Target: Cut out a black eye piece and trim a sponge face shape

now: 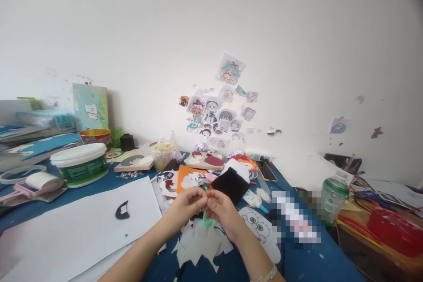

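Over the middle of the table, my left hand (189, 205) and my right hand (222, 209) meet with their fingertips pinched together. Between them is a small bright green curved piece (207, 222); its hooked lower end hangs below the fingers, and the part in the pinch is hidden. Its material is unclear. Beneath my hands lie jagged off-white paper scraps (197, 243). A large white sheet (76, 233) spreads to the left, with a black cutout (122, 210) on it. Right of my right hand lies a paper with a cartoon face (261, 229).
Behind my hands are a black flat sheet (231, 184), orange paper (181, 177) and a glue tube (253, 199). A white-lidded tub (81, 165) and a tape roll (44, 181) stand left. A plastic bottle (333, 198) and a red container (395, 231) are at right.
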Demonstrator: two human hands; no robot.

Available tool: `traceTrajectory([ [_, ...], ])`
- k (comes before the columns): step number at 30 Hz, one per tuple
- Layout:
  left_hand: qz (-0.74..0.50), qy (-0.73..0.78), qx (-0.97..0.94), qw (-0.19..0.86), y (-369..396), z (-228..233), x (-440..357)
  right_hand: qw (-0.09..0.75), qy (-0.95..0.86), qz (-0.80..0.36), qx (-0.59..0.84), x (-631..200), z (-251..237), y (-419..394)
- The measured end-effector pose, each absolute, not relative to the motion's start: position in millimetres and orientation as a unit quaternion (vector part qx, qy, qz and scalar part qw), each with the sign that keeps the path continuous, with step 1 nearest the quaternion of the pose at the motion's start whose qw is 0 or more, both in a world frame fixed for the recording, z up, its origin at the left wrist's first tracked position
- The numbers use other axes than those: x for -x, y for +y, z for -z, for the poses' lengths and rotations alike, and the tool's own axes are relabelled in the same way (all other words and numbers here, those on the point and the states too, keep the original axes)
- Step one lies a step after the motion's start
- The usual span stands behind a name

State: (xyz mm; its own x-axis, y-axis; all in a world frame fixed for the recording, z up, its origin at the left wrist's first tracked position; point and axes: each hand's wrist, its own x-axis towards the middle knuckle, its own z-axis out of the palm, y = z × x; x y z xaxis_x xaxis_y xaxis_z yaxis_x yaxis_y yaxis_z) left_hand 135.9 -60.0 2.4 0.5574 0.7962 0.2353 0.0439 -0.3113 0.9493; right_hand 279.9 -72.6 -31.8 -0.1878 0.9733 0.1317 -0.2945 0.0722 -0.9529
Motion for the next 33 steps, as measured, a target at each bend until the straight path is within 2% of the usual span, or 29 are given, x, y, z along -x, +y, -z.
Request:
traceTrajectory([
  [22, -0.368, 0.311, -0.729, 0.487, -60.8, 0.2, -137.9, 0.52, -0.522, -0.594, 0.322, -283.0, 36.5, -68.8],
  [33, -0.394, 0.305, -0.693, 0.521, -57.8, 1.4, -138.5, 0.516, -0.52, -0.598, 0.326, -283.3, 35.7, -69.1],
])
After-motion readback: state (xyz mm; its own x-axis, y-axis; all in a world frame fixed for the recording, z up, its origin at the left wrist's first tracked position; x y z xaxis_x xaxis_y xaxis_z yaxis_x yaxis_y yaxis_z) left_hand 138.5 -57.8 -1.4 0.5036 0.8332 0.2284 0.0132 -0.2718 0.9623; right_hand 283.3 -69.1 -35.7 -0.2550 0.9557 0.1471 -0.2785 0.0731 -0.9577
